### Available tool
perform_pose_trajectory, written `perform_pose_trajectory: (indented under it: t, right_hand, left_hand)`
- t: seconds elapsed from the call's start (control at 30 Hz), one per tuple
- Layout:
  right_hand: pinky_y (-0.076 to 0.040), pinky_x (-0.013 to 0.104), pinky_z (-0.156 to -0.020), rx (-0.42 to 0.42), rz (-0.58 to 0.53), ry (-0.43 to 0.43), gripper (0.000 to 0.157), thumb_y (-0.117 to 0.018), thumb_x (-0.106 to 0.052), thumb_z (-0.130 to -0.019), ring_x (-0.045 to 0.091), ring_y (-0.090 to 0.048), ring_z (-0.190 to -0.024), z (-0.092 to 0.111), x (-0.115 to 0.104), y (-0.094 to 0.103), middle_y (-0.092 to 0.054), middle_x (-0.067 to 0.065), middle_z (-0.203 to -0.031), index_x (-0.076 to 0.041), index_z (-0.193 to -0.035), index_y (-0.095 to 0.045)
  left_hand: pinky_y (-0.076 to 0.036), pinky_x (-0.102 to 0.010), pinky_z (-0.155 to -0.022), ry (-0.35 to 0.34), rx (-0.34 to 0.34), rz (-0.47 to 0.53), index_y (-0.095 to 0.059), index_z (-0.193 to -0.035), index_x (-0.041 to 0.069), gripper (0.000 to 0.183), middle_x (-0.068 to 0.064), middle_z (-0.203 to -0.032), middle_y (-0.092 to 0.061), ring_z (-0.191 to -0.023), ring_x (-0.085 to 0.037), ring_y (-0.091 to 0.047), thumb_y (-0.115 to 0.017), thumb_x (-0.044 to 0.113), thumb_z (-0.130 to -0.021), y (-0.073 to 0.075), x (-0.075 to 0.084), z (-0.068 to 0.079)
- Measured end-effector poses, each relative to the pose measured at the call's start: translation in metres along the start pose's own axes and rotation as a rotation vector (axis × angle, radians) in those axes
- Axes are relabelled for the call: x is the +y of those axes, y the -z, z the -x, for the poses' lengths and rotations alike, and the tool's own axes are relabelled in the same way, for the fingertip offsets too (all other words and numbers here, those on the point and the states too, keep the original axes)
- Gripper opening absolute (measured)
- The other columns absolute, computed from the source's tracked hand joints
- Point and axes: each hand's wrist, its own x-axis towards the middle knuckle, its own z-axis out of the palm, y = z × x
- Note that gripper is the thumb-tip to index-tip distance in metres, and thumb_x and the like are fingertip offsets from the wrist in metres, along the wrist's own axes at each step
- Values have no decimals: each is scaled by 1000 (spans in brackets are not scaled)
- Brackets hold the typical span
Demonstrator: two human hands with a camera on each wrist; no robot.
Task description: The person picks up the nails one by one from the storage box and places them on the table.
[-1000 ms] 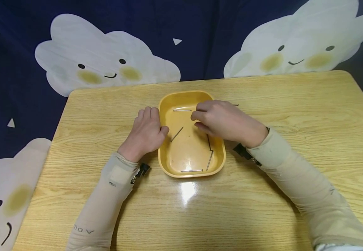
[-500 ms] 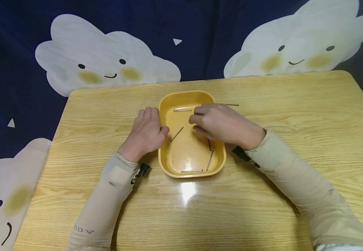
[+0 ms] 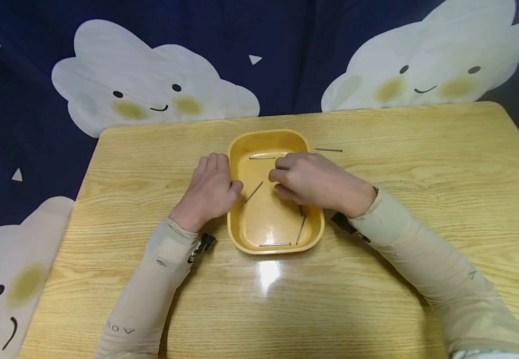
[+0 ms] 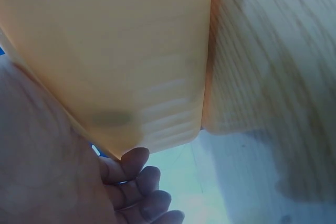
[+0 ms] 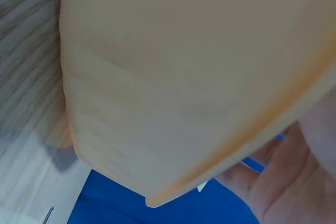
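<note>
A yellow plastic tray (image 3: 275, 251) stands on the wooden table with several nails in it, such as one nail (image 3: 254, 191) lying aslant. At the tray's left side is my left hand (image 3: 207, 192), its thumb over the rim. In the left wrist view, the fingertips (image 4: 149, 179) bend just past the tray's outer wall. My right hand (image 3: 311, 179) is over the right half of the tray, fingers curled toward the thumb. Its fingertips' grip is hidden, so I cannot tell whether it holds a nail. Another nail (image 3: 302, 210) is partly covered by this hand.
Outside the tray, a loose nail (image 3: 329, 149) lies on the wooden table (image 3: 412, 164) beyond the right hand. Behind the table hangs a dark blue curtain (image 3: 286, 60) with printed white clouds. Both wrists carry small black cameras, one of them the left camera (image 3: 202, 247).
My right hand has shifted slightly toward me and left, uncovering the nail on the table and covering more of the nail beneath it. My left hand stays at the tray's rim.
</note>
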Motion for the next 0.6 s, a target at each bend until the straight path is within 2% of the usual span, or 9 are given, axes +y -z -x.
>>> perform_pose_trajectory:
  t: [0.6]
  right_hand:
    - [-55,42,-76,-22,19,41,7,-70,-15,-95,26,-64,-79,-2,-4,-6,-64,4,-84,-9,-97,-71]
  left_hand:
    - [-36,-45,-89,-6,6,-2,-42,-115,-4,38,-18,-106,-41,-101,-35,-35,-47,30,-99,-1,-1,0]
